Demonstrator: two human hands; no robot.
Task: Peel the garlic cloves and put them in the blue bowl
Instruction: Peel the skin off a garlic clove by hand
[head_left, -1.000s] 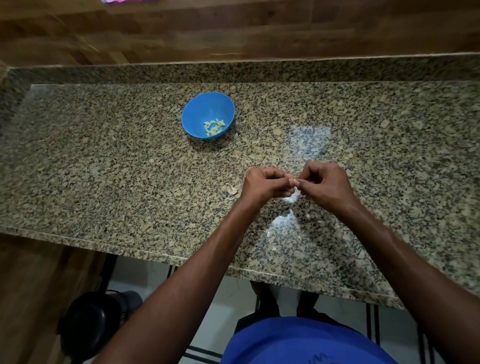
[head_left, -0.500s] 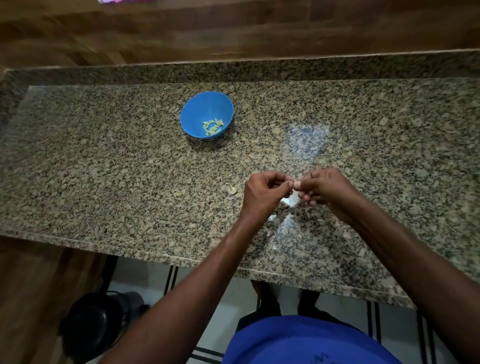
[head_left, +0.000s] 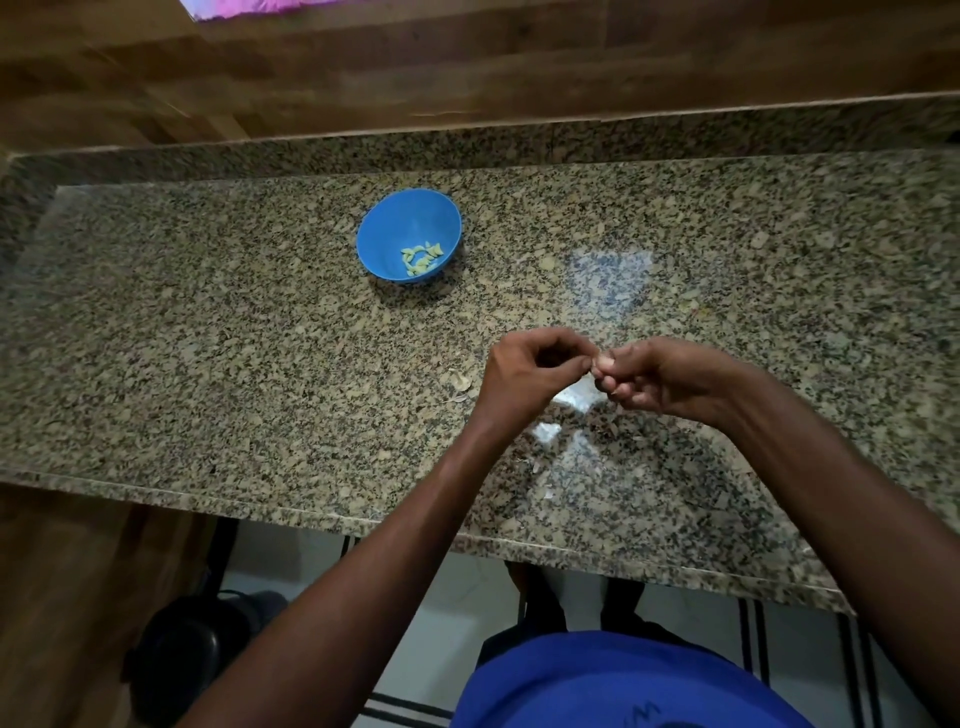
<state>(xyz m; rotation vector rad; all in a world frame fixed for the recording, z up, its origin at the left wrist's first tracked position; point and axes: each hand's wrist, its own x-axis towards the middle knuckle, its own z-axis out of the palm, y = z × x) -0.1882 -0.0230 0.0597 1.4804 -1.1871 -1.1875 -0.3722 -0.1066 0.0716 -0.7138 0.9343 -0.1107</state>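
I see a small garlic clove (head_left: 598, 360) pinched between the fingertips of both hands, held just above the counter (head_left: 208, 364). My left hand (head_left: 530, 371) curls its fingers onto the clove from one side; my right hand (head_left: 660, 376) clamps it from the other. The blue bowl (head_left: 409, 235), holding peeled cloves (head_left: 422, 257), sits well apart, farther back to the left. No writing is readable.

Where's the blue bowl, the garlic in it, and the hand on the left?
blue bowl (head_left: 395, 228): head view, bare inner wall.
peeled garlic cloves (head_left: 422, 257): head view, middle of the pile.
left hand (head_left: 530, 371): head view, back of the hand.
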